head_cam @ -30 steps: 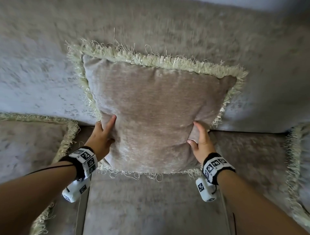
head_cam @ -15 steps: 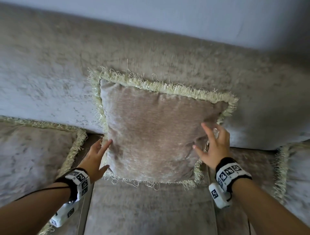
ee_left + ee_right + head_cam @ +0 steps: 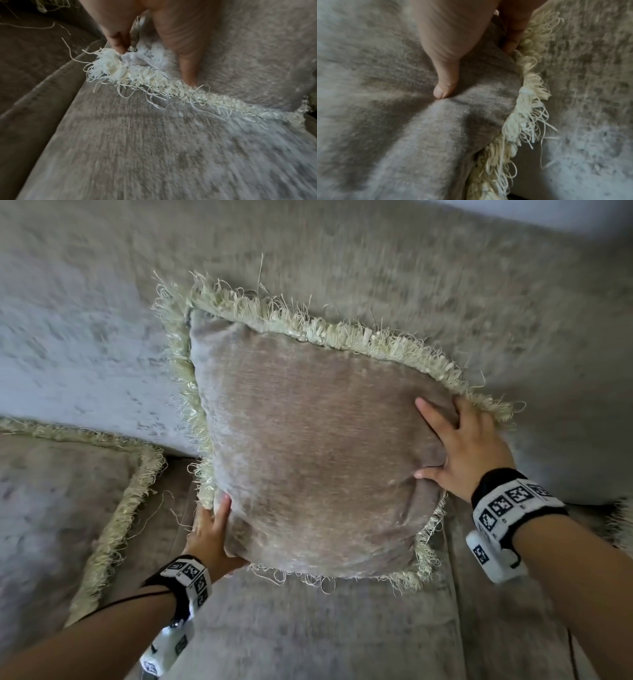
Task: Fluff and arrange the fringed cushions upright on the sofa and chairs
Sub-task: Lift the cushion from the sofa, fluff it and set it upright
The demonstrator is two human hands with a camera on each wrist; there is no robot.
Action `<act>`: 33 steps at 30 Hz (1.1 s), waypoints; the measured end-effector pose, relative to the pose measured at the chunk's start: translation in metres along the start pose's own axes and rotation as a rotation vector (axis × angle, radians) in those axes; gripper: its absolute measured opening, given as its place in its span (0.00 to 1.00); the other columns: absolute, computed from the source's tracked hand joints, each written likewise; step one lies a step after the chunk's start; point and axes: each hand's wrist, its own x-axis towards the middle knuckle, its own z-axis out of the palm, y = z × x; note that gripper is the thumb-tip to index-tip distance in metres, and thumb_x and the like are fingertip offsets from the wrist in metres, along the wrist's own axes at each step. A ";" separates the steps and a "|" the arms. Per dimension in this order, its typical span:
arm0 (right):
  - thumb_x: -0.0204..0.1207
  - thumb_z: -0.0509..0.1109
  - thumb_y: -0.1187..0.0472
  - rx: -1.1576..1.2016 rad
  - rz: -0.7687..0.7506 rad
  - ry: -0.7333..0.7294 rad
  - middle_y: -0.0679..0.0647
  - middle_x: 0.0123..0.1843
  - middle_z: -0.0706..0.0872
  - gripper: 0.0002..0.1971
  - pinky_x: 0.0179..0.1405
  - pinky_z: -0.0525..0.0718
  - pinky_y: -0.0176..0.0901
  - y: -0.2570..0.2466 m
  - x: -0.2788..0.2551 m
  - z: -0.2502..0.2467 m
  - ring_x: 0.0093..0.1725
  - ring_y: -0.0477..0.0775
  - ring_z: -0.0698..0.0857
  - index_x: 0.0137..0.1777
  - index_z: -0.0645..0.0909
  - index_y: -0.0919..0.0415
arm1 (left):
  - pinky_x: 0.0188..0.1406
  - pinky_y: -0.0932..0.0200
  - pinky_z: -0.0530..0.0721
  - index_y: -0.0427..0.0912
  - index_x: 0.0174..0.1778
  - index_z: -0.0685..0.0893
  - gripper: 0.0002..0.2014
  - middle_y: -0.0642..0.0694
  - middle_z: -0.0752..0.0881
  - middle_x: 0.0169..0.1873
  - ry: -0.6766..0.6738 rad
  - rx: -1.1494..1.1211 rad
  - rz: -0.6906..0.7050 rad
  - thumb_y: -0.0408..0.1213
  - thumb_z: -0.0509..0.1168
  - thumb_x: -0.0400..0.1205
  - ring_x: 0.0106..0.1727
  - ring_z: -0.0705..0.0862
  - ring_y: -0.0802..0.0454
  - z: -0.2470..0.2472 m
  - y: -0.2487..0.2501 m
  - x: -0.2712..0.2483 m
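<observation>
A beige velvet cushion (image 3: 315, 446) with a cream fringe (image 3: 308, 326) stands on the sofa seat (image 3: 308, 628), leaning back against the backrest (image 3: 376, 268) and tilted so its top edge slopes down to the right. My left hand (image 3: 212, 529) grips its lower left corner. In the left wrist view the left hand (image 3: 154, 65) has the thumb on the cushion's face and fingers behind the fringed corner. My right hand (image 3: 459, 446) holds the upper right edge. In the right wrist view the right hand (image 3: 476, 67) bunches the fabric between thumb and fingers by the fringe (image 3: 527, 108).
A second fringed cushion (image 3: 61, 508) lies flat on the seat at the left. The fringe of a third cushion (image 3: 620, 525) shows at the right edge. A pale wall (image 3: 582, 213) rises behind the backrest. A seam between seat cushions (image 3: 448, 594) runs under my right wrist.
Both hands left the cushion's lower sides, then took hold again. The left hand now grips the lower left corner; the right hand has moved up the right edge. The cushion tilts more.
</observation>
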 end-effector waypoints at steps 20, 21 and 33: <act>0.55 0.86 0.59 0.155 0.049 0.110 0.64 0.48 0.78 0.58 0.22 0.71 0.42 -0.006 -0.071 -0.040 0.28 0.60 0.78 0.81 0.54 0.40 | 0.26 0.59 0.77 0.81 0.74 0.40 0.61 0.32 0.85 0.48 0.171 0.092 0.225 0.24 0.71 0.66 0.28 0.82 0.41 -0.151 0.045 -0.055; 0.56 0.86 0.60 0.191 0.081 0.114 0.65 0.50 0.79 0.57 0.22 0.74 0.46 -0.007 -0.077 -0.043 0.30 0.63 0.80 0.80 0.54 0.40 | 0.25 0.59 0.77 0.81 0.74 0.41 0.61 0.32 0.85 0.49 0.197 0.134 0.249 0.23 0.72 0.66 0.27 0.83 0.40 -0.168 0.053 -0.055; 0.67 0.80 0.57 0.384 0.282 0.185 0.65 0.67 0.75 0.52 0.32 0.83 0.57 -0.018 -0.072 0.009 0.41 0.71 0.85 0.79 0.45 0.38 | 0.29 0.52 0.77 0.84 0.67 0.26 0.63 0.45 0.71 0.42 0.137 0.548 0.333 0.22 0.67 0.72 0.36 0.75 0.47 -0.247 0.092 0.002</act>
